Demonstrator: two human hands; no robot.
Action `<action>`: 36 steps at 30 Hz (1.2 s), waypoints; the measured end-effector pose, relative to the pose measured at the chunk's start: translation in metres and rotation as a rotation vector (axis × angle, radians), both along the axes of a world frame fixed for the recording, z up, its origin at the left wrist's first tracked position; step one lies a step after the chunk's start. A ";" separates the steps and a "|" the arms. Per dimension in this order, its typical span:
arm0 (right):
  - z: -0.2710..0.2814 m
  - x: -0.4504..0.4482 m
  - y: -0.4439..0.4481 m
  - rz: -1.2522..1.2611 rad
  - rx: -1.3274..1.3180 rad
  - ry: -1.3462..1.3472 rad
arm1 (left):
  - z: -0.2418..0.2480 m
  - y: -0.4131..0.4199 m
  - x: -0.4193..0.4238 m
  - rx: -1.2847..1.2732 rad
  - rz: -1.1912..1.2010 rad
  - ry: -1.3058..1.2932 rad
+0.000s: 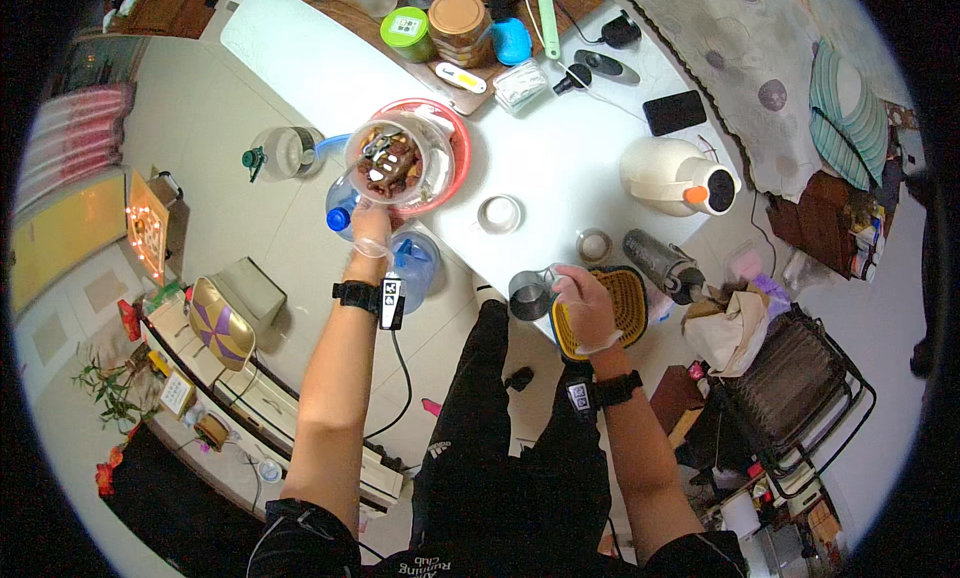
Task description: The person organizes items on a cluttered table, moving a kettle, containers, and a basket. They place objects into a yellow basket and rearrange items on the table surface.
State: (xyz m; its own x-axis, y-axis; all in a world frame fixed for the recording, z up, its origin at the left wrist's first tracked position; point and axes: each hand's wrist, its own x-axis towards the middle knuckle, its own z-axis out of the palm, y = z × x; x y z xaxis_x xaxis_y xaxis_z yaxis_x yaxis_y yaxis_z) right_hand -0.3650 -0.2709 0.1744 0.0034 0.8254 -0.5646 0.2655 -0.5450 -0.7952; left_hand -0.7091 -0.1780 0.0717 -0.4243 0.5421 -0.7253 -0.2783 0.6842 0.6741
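My left hand [370, 223], in a thin clear glove, grips the near edge of a clear plastic bowl [389, 162] that holds brown and dark food pieces. The bowl is over a red round basin [462, 158] at the table's left edge. My right hand [582, 304], gloved too, holds a grey cup [530, 294] by its handle side, above a yellow woven plastic basket [627, 300] at the near edge. A white mug [499, 214] stands between the hands. A small glass jar [594, 245] stands just beyond the basket.
A cream thermos jug [671, 176], a dark tumbler [660, 263] and a black phone [675, 113] are at the right. Jars, including a green-lidded one [409, 34], and a clear box of cotton swabs [520, 86] stand at the back. Large blue water bottles [412, 266] stand on the floor.
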 end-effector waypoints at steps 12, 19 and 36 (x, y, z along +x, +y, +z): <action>-0.012 0.014 -0.028 0.037 0.056 -0.016 | -0.010 -0.024 0.016 -0.006 0.070 -0.103; -0.024 0.019 -0.041 -0.054 -0.083 0.064 | -0.036 0.032 -0.041 0.066 0.170 -0.020; -0.020 -0.005 -0.074 -0.051 -0.132 0.118 | -0.074 0.095 -0.108 0.087 -0.084 -0.138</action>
